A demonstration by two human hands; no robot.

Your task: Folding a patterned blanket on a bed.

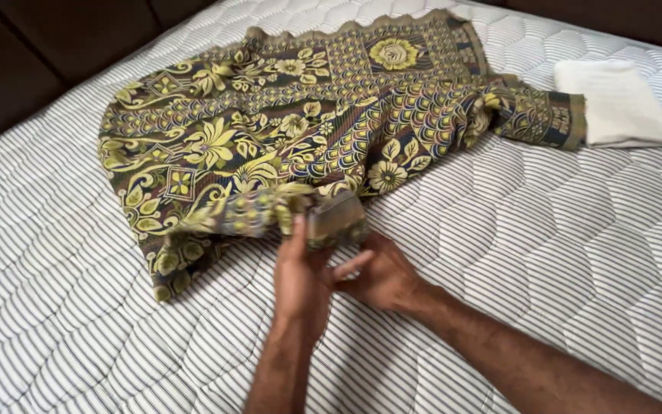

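2 hands are working at the near edge of 1 patterned cloth (285, 115), dark with yellow flowers, which is lying spread and rumpled across the striped quilted mattress (576, 253). I am seeing the left hand (299, 280) pinching a bunched fold of that edge, fingers closed on it. The right hand (381, 274) is sitting just beside it, fingers curled under the same fold and touching it. 1 folded white towel (618, 103) is lying at the cloth's far right end.
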